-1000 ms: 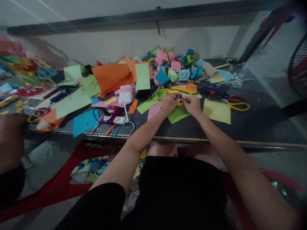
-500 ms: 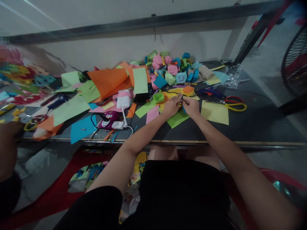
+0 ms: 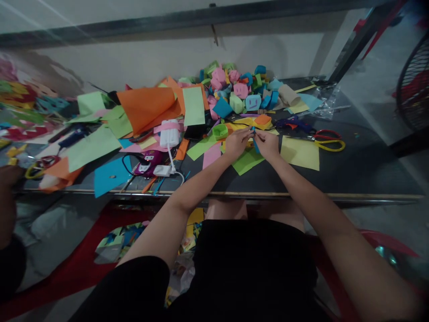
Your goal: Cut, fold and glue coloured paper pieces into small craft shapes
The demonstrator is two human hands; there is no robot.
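Both hands meet over the dark table (image 3: 355,174), pinching a narrow blue strip (image 3: 256,146) that looks like paper or foam. My left hand (image 3: 237,142) is closed, its fingertips at the strip's upper end. My right hand (image 3: 267,142) is closed on the same strip, part of which hangs down between the hands. Under them lie a green sheet (image 3: 247,164) and some yellow pieces. Just left of my left hand sits a small green open box shape (image 3: 220,131). An orange-topped yellow piece (image 3: 263,120) lies behind my hands.
Behind is a heap of small coloured box shapes (image 3: 240,91). Scissors (image 3: 330,144) and a blue glue gun (image 3: 295,124) lie right, by a pale yellow sheet (image 3: 300,153). Left are a purple power strip (image 3: 147,164), an orange sheet (image 3: 147,107) and another person's hand (image 3: 8,179).
My hands stay together, and more of the blue strip now shows between them. The other person's hand at left has shifted slightly outward. The whole view has tilted a little.
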